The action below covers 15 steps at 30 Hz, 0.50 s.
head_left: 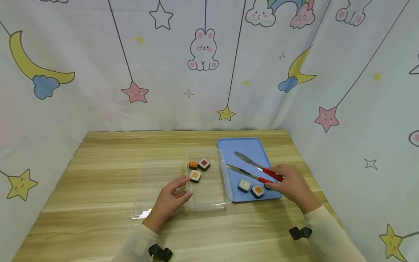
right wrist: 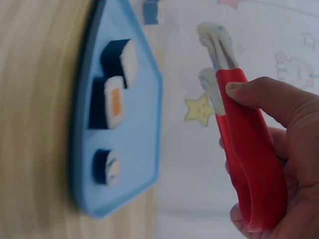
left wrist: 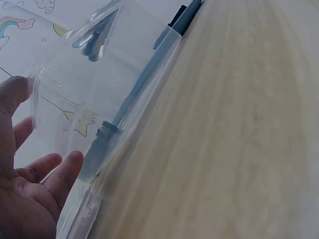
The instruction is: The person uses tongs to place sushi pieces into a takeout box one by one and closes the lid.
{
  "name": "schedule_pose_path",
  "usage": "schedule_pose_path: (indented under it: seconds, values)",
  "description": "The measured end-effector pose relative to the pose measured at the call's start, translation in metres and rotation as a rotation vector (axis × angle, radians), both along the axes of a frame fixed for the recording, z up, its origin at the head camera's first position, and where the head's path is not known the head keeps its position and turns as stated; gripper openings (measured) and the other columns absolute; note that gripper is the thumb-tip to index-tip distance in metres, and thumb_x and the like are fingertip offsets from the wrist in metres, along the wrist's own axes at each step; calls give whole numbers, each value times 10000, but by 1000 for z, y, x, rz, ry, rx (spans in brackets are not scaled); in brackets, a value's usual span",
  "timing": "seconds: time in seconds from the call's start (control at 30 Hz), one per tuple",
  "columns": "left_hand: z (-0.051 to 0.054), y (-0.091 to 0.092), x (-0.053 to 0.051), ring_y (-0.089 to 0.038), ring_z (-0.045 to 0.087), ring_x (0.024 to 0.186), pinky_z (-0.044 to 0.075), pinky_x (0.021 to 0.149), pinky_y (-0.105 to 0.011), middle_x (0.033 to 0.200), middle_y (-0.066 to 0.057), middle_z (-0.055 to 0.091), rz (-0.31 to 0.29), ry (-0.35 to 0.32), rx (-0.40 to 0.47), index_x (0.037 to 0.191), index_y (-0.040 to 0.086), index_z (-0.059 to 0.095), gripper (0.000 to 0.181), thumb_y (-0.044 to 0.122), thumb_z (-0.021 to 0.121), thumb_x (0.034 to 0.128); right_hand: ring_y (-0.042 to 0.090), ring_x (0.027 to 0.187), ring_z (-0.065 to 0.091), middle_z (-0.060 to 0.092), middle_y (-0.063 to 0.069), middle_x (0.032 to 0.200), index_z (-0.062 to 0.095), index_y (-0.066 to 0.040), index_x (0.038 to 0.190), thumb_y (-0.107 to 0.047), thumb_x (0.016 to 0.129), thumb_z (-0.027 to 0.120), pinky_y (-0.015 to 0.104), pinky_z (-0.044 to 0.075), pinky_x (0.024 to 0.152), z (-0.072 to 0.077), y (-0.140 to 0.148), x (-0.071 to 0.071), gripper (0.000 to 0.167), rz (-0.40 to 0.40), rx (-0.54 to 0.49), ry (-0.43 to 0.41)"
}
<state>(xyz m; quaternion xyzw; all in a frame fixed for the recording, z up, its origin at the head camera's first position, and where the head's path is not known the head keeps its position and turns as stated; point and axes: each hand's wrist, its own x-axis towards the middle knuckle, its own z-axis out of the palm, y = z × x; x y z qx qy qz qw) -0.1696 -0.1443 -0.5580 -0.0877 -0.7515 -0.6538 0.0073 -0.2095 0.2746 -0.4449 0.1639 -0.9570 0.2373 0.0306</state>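
My right hand [head_left: 291,182] grips the red handles of metal tongs [head_left: 248,160], whose tips stand apart above the blue tray [head_left: 234,145]. On that tray lie a white-topped sushi piece [head_left: 244,185], one with an orange centre [head_left: 257,191], and a small round roll [right wrist: 106,168], partly hidden by the hand in the head view. My left hand [head_left: 171,198] touches the left side of a clear plastic container [head_left: 209,198] with its fingers extended. Inside are an orange-topped piece [head_left: 193,165], a red-centred roll [head_left: 204,165] and an orange-centred roll [head_left: 195,176].
A clear flat lid [head_left: 158,176] lies on the wooden table [head_left: 98,203], left of the container and partly behind the left hand. The container's right edge overlaps the tray's left side. A patterned cloth [head_left: 170,65] hangs behind the table and at both sides.
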Motion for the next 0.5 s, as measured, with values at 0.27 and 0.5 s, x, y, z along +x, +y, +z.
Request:
schedule_pose_path:
  seconds: [0.27, 0.5]
  values:
    - [-1, 0, 0, -386, 514, 1383, 585, 986, -328, 1535, -186, 503, 11, 7, -2, 1382, 3, 648, 512, 62, 814, 902, 153, 746, 542, 698, 8, 911, 790, -77, 1190, -209, 786, 909, 284, 492, 600, -15, 26, 23, 441, -17, 50, -36]
    - [-2, 0, -1, -367, 517, 1384, 580, 996, -332, 1538, -171, 506, 9, -2, 0, 1383, 11, 650, 514, 73, 819, 902, 181, 800, 603, 728, 48, 988, 782, -52, 1189, -199, 793, 900, 314, 534, 657, -23, 34, 30, 438, -20, 81, -108]
